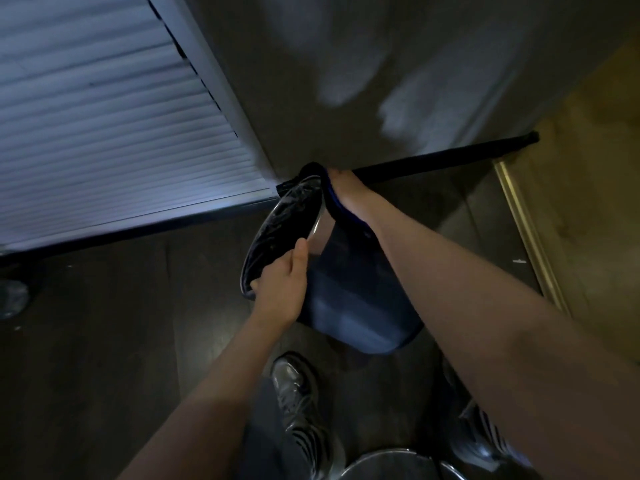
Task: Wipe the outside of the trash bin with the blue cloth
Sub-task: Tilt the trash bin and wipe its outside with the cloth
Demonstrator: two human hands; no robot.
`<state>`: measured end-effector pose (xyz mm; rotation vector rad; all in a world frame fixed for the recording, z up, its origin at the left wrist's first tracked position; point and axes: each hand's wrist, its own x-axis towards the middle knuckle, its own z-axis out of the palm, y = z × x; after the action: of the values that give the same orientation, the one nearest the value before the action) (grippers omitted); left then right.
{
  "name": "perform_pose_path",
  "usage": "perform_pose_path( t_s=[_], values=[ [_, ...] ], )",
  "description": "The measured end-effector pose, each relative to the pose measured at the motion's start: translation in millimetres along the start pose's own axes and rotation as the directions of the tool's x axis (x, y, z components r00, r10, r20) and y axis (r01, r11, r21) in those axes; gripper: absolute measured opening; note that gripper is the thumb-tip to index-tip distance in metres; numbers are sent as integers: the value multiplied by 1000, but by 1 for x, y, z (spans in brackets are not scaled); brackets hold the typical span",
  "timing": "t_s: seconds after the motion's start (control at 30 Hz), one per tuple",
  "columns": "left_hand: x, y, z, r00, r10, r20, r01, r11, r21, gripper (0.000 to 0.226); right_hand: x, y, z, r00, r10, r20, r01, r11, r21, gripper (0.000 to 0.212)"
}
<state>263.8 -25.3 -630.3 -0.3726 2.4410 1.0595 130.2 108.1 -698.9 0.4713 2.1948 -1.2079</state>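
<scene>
Bin: small dark blue plastic trash bin point(360, 306) with clear liner, tipped, held off the dark floor. Left hand point(282, 289) grips its rim, thumb outside. Right hand point(349, 195) presses the blue cloth point(341, 211) on the upper side, fingers hidden. Looks light, stiff, slick; rim is the best hold.

- Bin point(349, 299): dark blue side, banded lighter and darker; shiny black liner point(287, 223) at its mouth.
- Cloth point(334, 199): deep blue.
- Blinds point(104, 109) at ten o'clock: pale blue-white slats.
- Floor point(104, 323): dark brown.
- Shoe point(298, 400) at six o'clock: silver-grey, dark stripes.
</scene>
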Motion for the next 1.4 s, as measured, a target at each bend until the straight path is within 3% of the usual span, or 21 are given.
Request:
perform_pose_path(
  t_s=[0.07, 0.13, 0.2, 0.3, 0.5, 0.57, 0.63, 0.77, 0.83, 0.97, 1.03, 1.17, 1.4],
  values=[
    [1, -1, 0, 1000, -5, -5, 5, 1000, 18, 54, 0, 1, 3, 999, -28, -20, 25, 993, -115, 40],
    [4, -2, 0, 1000, -26, -10, 26, 999, 33, 58, -11, 5, 9, 995, -87, -56, 79, 989, -127, 41],
    [7, -2, -1, 999, -39, -16, 40, 999, 36, 59, -34, 6, 20, 966, -177, -186, 163, 983, -89, 45],
    [11, -2, -3, 998, -46, -34, 47, 999, 10, 60, -79, 17, 54, 801, -454, -390, 335, 880, -337, 50],
    [20, -17, -16, 995, -88, -37, 81, 985, -153, 61, -116, 81, 88, 633, -726, -268, 453, 628, -633, 45],
    [22, -19, -17, 994, -100, -32, 94, 983, -158, 62, -113, 101, 81, 650, -697, -304, 408, 657, -634, 44],
    [23, -14, -18, 997, -66, 26, 70, 978, -198, 58, -110, 112, 73, 703, -591, -396, 329, 763, -556, 45],
    [27, -7, -19, 990, 128, 51, -118, 980, -159, 29, -103, 118, 60, 723, -455, -519, 251, 874, -416, 48],
    [25, -13, -19, 989, 141, 37, -137, 985, -101, 20, -99, 120, 55, 730, -406, -550, 231, 904, -360, 49],
    [16, -38, -16, 995, 93, 33, -91, 995, -43, 32, -91, 124, 46, 739, -357, -571, 222, 929, -295, 53],
    [12, -45, -12, 996, 76, 39, -72, 993, -99, 31, -87, 128, 42, 739, -337, -583, 222, 939, -261, 51],
    [8, -42, -4, 999, 32, -2, -32, 969, -244, 30, -78, 132, 30, 716, -132, -685, 117, 991, -68, 42],
    [20, -23, 2, 981, -162, -108, 108, 916, -387, 42, -54, 109, 25, 748, -25, -663, -116, 979, -168, 43]
  ],
)
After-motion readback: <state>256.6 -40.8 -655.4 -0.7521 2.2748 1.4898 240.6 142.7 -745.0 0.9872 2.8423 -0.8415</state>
